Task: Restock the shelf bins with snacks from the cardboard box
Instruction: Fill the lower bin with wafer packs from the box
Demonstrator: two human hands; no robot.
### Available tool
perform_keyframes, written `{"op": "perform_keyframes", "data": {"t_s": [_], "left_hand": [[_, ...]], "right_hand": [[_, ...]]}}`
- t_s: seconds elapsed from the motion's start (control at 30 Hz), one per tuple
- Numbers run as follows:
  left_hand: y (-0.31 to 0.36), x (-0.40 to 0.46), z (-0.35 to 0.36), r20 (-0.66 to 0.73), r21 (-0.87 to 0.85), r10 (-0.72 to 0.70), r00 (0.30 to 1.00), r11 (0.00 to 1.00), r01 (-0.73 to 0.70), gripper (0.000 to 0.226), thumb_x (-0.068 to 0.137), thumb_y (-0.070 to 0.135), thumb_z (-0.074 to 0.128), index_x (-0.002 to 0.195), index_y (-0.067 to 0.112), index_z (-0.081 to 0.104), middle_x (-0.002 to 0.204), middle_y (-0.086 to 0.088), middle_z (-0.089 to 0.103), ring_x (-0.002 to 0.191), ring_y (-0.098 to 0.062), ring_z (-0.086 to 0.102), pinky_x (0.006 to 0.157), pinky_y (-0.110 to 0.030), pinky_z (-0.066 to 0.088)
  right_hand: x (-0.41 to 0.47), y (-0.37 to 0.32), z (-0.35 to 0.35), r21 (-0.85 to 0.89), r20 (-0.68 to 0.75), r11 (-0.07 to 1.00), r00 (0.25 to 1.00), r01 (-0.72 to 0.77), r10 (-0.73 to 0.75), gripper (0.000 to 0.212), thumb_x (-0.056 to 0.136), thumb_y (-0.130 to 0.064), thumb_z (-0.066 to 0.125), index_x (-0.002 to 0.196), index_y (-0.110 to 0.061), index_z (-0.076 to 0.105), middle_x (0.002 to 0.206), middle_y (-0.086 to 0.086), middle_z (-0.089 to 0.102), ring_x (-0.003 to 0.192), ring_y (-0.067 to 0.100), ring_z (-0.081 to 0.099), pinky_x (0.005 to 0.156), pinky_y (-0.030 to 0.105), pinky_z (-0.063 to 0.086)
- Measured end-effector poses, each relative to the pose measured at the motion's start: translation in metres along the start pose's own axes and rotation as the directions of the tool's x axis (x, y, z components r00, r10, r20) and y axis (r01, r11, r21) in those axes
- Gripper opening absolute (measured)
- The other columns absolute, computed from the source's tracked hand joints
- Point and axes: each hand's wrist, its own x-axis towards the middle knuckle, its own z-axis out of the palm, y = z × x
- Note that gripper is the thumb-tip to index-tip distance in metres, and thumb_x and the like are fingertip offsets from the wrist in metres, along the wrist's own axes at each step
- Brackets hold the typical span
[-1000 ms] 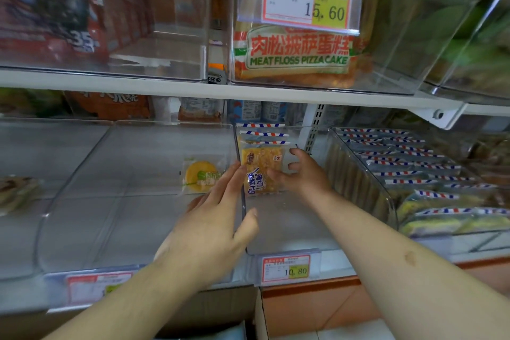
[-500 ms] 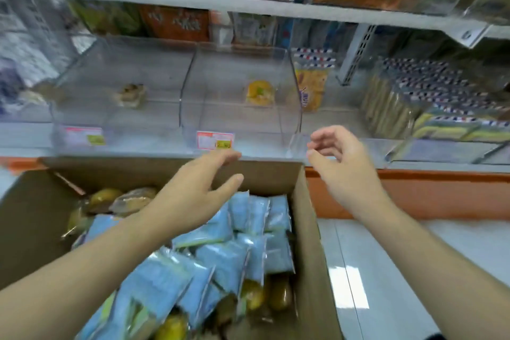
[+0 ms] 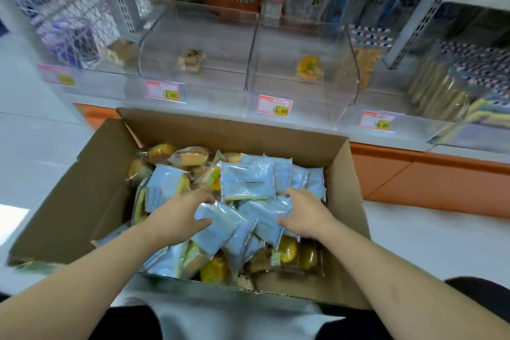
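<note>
Inside cardboard box (image 3: 345, 174): L hand (image 3: 176, 218) & R hand (image 3: 306, 215) on blue snack packs (image 3: 248, 182).

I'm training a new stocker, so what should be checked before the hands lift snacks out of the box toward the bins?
1. Both hands inside the cardboard box: ok.
2. Left hand on the blue packets: ok, touching.
3. Right hand has a firm hold: cannot tell.
4. Room in the middle bin holding one yellow cake: ok.
5. Box flaps clear of the lift path: ok.
</note>
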Motion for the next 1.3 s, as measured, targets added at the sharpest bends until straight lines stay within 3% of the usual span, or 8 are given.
{"op": "perform_keyframes", "data": {"t_s": [0.17, 0.3, 0.4, 0.67, 0.97, 1.07, 1.2, 1.3], "left_hand": [[0.0, 0.016, 0.0, 0.032, 0.043, 0.053, 0.998, 0.998, -0.054, 0.05, 0.102, 0.043, 0.065, 0.148, 0.031, 0.052, 0.151, 0.011, 0.054, 0.138, -0.013, 0.051, 0.11, -0.03, 0.045], [0.012, 0.027, -0.009, 0.049, 0.103, 0.158, 0.986, 0.981, -0.163, 0.048, 0.103, 0.043, 0.062, 0.148, 0.03, 0.05, 0.149, 0.01, 0.054, 0.133, -0.012, 0.053, 0.109, -0.033, 0.047], [0.026, 0.029, -0.022, 0.069, 0.139, 0.2, 0.977, 0.968, -0.209, 0.045, 0.104, 0.042, 0.059, 0.146, 0.029, 0.051, 0.146, 0.01, 0.052, 0.126, -0.013, 0.056, 0.102, -0.033, 0.05], [0.062, 0.017, -0.059, 0.112, 0.213, 0.275, 0.955, 0.932, -0.293, 0.046, 0.103, 0.041, 0.061, 0.146, 0.032, 0.051, 0.149, 0.011, 0.049, 0.13, -0.015, 0.053, 0.099, -0.034, 0.051], [0.093, -0.005, -0.056, 0.076, 0.036, 0.381, 0.921, 0.922, -0.385, 0.141, 0.071, 0.06, 0.089, 0.16, 0.048, -0.02, 0.166, 0.03, -0.018, 0.154, -0.001, 0.01, 0.118, -0.031, 0.037], [0.104, -0.005, -0.052, -0.116, -0.037, 0.429, 0.896, 0.899, -0.436, 0.123, 0.08, 0.053, 0.083, 0.162, 0.048, -0.008, 0.166, 0.028, 0.005, 0.139, 0.003, 0.034, 0.091, -0.01, 0.041], [0.102, 0.006, -0.058, -0.184, -0.468, 0.252, 0.95, 0.827, -0.31, 0.065, 0.082, 0.02, 0.079, 0.135, 0.049, 0.053, 0.108, 0.016, 0.074, 0.091, -0.004, 0.07, 0.081, -0.037, 0.062], [0.108, 0.011, -0.067, -0.101, -0.777, 0.142, 0.985, 0.607, -0.167, 0.033, 0.091, 0.003, 0.078, 0.112, 0.028, 0.075, 0.097, -0.003, 0.081, 0.087, -0.022, 0.079, 0.081, -0.05, 0.065]], "right_hand": [[0.016, 0.015, 0.034, 0.03, -0.071, 0.984, 0.981, -0.178, 0.179, 0.104, 0.076, -0.071, 0.08, 0.161, -0.033, 0.033, 0.163, 0.003, 0.026, 0.152, 0.032, 0.029, 0.119, 0.05, 0.04], [0.024, 0.01, 0.049, 0.142, -0.161, 0.983, 0.977, -0.118, 0.141, 0.057, 0.078, -0.053, 0.089, 0.12, -0.035, 0.054, 0.128, -0.003, 0.04, 0.104, 0.026, 0.063, 0.089, 0.042, 0.059], [0.025, -0.003, 0.042, 0.256, -0.17, 0.965, 0.979, -0.066, 0.112, 0.038, 0.083, -0.031, 0.09, 0.105, -0.026, 0.06, 0.117, -0.004, 0.043, 0.06, 0.019, 0.061, 0.057, 0.017, 0.054], [0.005, -0.029, -0.006, 0.391, -0.054, 0.91, 0.983, -0.141, 0.175, 0.03, 0.083, -0.018, 0.087, 0.105, -0.019, 0.065, 0.072, 0.003, 0.063, 0.046, 0.01, 0.051, 0.048, 0.021, 0.045], [-0.053, -0.041, -0.097, 0.719, -0.073, 0.692, 0.984, -0.06, 0.161, 0.032, 0.071, -0.015, 0.089, 0.083, 0.005, 0.068, 0.072, 0.011, 0.063, 0.067, 0.021, 0.056, 0.063, 0.028, 0.043], [-0.071, -0.05, -0.112, 0.884, 0.001, 0.466, 0.996, -0.043, 0.091, 0.015, 0.087, -0.014, 0.08, 0.095, -0.001, 0.076, 0.078, 0.013, 0.067, 0.062, 0.018, 0.062, 0.058, 0.025, 0.052], [-0.075, -0.039, -0.119, 0.999, -0.011, 0.031, 0.997, 0.014, -0.07, 0.036, 0.091, -0.012, 0.066, 0.115, 0.013, 0.072, 0.107, 0.029, 0.075, 0.095, 0.034, 0.075, 0.086, 0.039, 0.065], [-0.067, -0.029, -0.11, 0.995, -0.056, 0.068, 0.986, 0.067, -0.155, 0.043, 0.08, 0.01, 0.07, 0.123, 0.009, 0.07, 0.12, 0.029, 0.073, 0.114, 0.036, 0.074, 0.1, 0.036, 0.059]]}}
